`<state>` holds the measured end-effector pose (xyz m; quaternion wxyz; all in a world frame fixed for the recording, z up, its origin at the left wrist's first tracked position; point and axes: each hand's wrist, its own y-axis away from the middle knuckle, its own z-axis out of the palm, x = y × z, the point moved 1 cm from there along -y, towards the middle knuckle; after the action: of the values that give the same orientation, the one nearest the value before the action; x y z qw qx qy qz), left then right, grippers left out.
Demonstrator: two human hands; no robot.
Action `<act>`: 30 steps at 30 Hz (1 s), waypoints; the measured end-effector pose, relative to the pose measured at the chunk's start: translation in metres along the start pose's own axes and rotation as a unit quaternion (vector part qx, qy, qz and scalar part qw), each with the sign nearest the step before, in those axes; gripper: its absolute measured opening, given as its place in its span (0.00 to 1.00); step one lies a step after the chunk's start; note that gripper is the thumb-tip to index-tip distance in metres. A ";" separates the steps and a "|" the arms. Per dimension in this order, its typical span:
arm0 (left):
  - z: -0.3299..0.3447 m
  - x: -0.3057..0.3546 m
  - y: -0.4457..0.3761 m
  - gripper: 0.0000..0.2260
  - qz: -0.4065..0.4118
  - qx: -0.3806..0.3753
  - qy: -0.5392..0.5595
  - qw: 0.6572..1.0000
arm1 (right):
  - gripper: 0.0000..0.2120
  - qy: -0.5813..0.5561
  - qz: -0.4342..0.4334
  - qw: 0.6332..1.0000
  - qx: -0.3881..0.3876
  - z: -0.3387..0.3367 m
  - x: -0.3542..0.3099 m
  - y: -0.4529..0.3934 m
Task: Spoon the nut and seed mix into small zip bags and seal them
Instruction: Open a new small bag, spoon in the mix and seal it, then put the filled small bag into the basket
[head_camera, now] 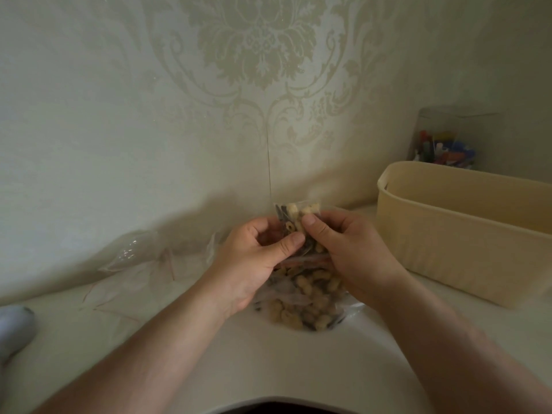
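Observation:
I hold a small clear zip bag [294, 218] filled with pale nuts and dark seeds above the white table [268, 363]. My left hand [254, 258] pinches its left side between thumb and fingers. My right hand [343, 252] pinches its right side, thumb on the front. Right beneath the hands lies a bigger clear bag of nut and seed mix [307, 300] with a pink zip strip. No spoon shows in this view.
Several empty clear zip bags [140, 264] lie in a loose pile at the left against the patterned wall. A beige plastic tub [466, 228] stands at the right, a clear container of coloured items [448, 144] behind it. A pale grey object [13, 327] sits at the left edge.

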<state>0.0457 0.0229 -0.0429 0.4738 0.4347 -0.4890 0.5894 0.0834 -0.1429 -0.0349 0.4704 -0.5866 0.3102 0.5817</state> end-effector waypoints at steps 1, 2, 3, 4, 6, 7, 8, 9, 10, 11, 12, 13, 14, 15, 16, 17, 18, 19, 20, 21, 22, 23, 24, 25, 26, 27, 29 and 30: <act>0.000 0.000 0.000 0.17 0.000 0.005 -0.003 1.000 | 0.11 -0.001 -0.001 1.000 -0.002 0.000 -0.001 0.001; 0.000 0.000 0.000 0.18 0.001 0.006 -0.004 1.000 | 0.11 -0.001 -0.006 1.000 0.001 0.001 -0.001 0.001; -0.001 0.001 0.000 0.18 0.001 0.004 -0.002 1.000 | 0.10 -0.001 -0.010 1.000 0.006 0.001 -0.002 0.001; 0.000 0.003 0.000 0.18 -0.004 0.000 0.004 1.000 | 0.09 0.000 -0.015 1.000 0.015 0.002 -0.002 0.001; 0.000 0.005 0.001 0.20 -0.021 -0.013 0.027 0.999 | 0.08 -0.004 -0.026 0.999 0.034 0.003 -0.005 0.003; -0.001 0.008 0.001 0.21 -0.026 -0.017 0.038 0.999 | 0.08 -0.005 -0.032 0.999 0.044 0.004 -0.007 0.004; 0.000 0.012 0.000 0.19 -0.030 -0.019 0.051 0.998 | 0.09 -0.003 -0.036 0.998 0.055 0.003 -0.010 0.005; 0.001 0.016 -0.002 0.16 -0.037 -0.014 0.065 0.997 | 0.09 0.001 -0.039 0.997 0.069 0.003 -0.016 0.006; 0.003 0.020 -0.005 0.12 -0.044 -0.005 0.078 0.996 | 0.09 0.003 -0.045 0.996 0.081 0.001 -0.023 0.006; 0.006 0.026 -0.010 0.12 -0.051 0.005 0.079 0.996 | 0.10 0.007 -0.057 0.995 0.087 -0.001 -0.032 0.006; 0.011 0.033 -0.016 0.12 -0.057 0.014 0.063 0.996 | 0.09 0.010 -0.070 0.993 0.092 -0.005 -0.043 0.005; 0.017 0.040 -0.022 0.11 -0.055 0.015 0.032 0.998 | 0.09 0.011 -0.082 0.991 0.101 -0.011 -0.057 0.004; 0.024 0.046 -0.029 0.10 -0.043 0.007 -0.011 0.999 | 0.08 0.007 -0.092 0.990 0.111 -0.020 -0.072 0.003; 0.033 0.051 -0.036 0.08 -0.020 -0.008 -0.068 0.997 | 0.08 0.008 -0.106 0.987 0.122 -0.031 -0.089 0.002; 0.045 0.055 -0.043 0.06 0.010 -0.032 -0.132 0.991 | 0.08 0.016 -0.123 0.983 0.133 -0.044 -0.107 0.001; 0.059 0.059 -0.049 0.05 0.045 -0.058 -0.199 0.977 | 0.08 0.034 -0.139 0.980 0.139 -0.058 -0.125 0.002; 0.074 0.060 -0.053 0.06 0.085 -0.079 -0.272 0.955 | 0.08 0.053 -0.152 0.977 0.143 -0.075 -0.139 0.001; 0.092 0.062 -0.055 0.06 0.134 -0.096 -0.343 0.925 | 0.09 0.073 -0.159 0.974 0.145 -0.092 -0.151 0.002; 0.110 0.060 -0.057 0.08 0.186 -0.115 -0.404 0.888 | 0.10 0.096 -0.160 0.971 0.148 -0.109 -0.160 0.002; 0.128 0.057 -0.057 0.11 0.226 -0.137 -0.450 0.853 | 0.09 0.123 -0.153 0.969 0.152 -0.126 -0.167 0.003; 0.144 0.052 -0.057 0.13 0.251 -0.154 -0.485 0.823 | 0.07 0.161 -0.140 0.964 0.159 -0.143 -0.169 0.004; 0.158 0.047 -0.057 0.17 0.269 -0.164 -0.512 0.799 | 0.05 0.199 -0.125 0.958 0.167 -0.158 -0.171 0.006; 0.167 0.042 -0.058 0.21 0.282 -0.169 -0.529 0.782 | 0.06 0.244 -0.111 0.947 0.176 -0.171 -0.170 0.009; 0.174 0.038 -0.058 0.23 0.287 -0.175 -0.534 0.776 | 0.08 0.291 -0.093 0.934 0.183 -0.182 -0.168 0.012; 0.179 0.035 -0.059 0.22 0.291 -0.183 -0.530 0.775 | 0.08 0.335 -0.076 0.920 0.188 -0.191 -0.167 0.016; 0.180 0.033 -0.060 0.19 0.298 -0.196 -0.519 0.777 | 0.07 0.377 -0.054 0.905 0.192 -0.198 -0.165 0.019; 0.179 0.032 -0.057 0.14 0.314 -0.231 -0.491 0.779 | 0.05 0.455 -0.014 0.872 0.182 -0.207 -0.162 0.025; 0.176 0.031 -0.054 0.14 0.325 -0.243 -0.487 0.774 | 0.04 0.494 0.015 0.854 0.163 -0.209 -0.162 0.028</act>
<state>0.1020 -0.1428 0.0216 0.0424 0.3492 -0.8933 0.2798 0.1178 -0.3737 0.0928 0.3350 -0.7071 0.6008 0.1638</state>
